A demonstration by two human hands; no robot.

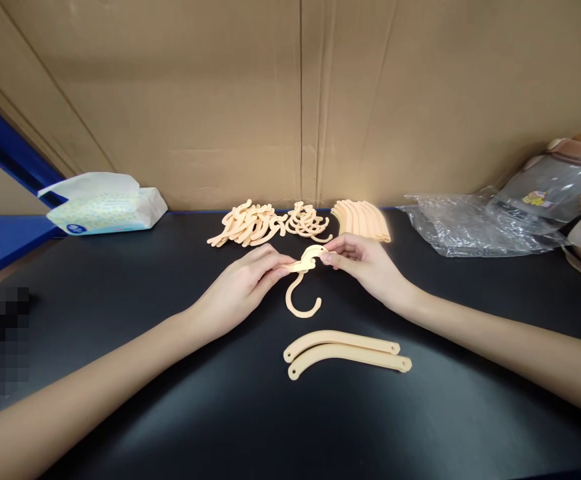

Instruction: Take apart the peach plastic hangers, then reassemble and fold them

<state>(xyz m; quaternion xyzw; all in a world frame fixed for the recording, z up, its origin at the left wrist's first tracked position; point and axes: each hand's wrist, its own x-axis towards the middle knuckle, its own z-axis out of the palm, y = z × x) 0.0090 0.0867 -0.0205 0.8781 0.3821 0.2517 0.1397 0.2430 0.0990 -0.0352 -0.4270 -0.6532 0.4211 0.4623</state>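
left hand (243, 283), right hand (370, 268) pinch peach pieces (312, 252); hook (304, 313), two curved strips (343, 352) nearby.

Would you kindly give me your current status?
Left hand and right hand pinching small cream pieces. Cream hook just below in view, join unclear. Two curved strips nearer, apart from hands.

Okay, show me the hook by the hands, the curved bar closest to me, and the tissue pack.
Hook (289, 294): head view, left side of its curve.
Closest curved bar (350, 353): head view, middle of its length.
Tissue pack (105, 212): head view, front side.
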